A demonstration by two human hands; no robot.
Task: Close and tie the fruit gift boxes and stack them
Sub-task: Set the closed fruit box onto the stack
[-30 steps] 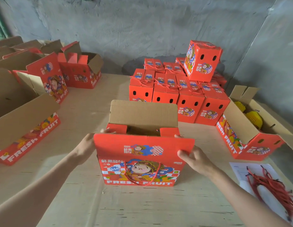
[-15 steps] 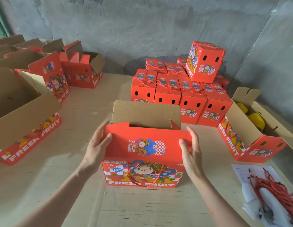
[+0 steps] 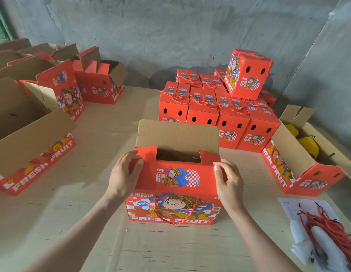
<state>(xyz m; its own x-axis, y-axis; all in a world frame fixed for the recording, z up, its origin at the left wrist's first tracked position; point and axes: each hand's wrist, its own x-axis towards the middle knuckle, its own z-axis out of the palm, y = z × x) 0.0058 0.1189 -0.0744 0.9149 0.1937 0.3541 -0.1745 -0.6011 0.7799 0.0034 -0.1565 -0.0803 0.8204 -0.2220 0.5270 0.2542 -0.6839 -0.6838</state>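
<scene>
A red fruit gift box (image 3: 174, 195) with a cartoon figure and a red rope handle stands on the table in front of me. Its near flap is folded down over the top, its two red side flaps lie inward, and its brown far flap (image 3: 177, 134) stands upright. My left hand (image 3: 124, 173) presses on the left end of the near flap, fingers mostly straight. My right hand (image 3: 228, 179) rests on the right end, thumb on the flap and fingers round the corner. Behind stand several closed, tied boxes (image 3: 217, 114), one more (image 3: 248, 74) stacked on top.
Open boxes stand at the left (image 3: 31, 142) and back left (image 3: 100, 83). At the right an open box (image 3: 306, 160) holds yellow fruit in netting. A bundle of red cords (image 3: 327, 228) lies on white paper at the lower right. A grey wall closes the back.
My hands have moved from the box's sides onto the near flap, which has folded down over the top. The side flaps now lie inward.
</scene>
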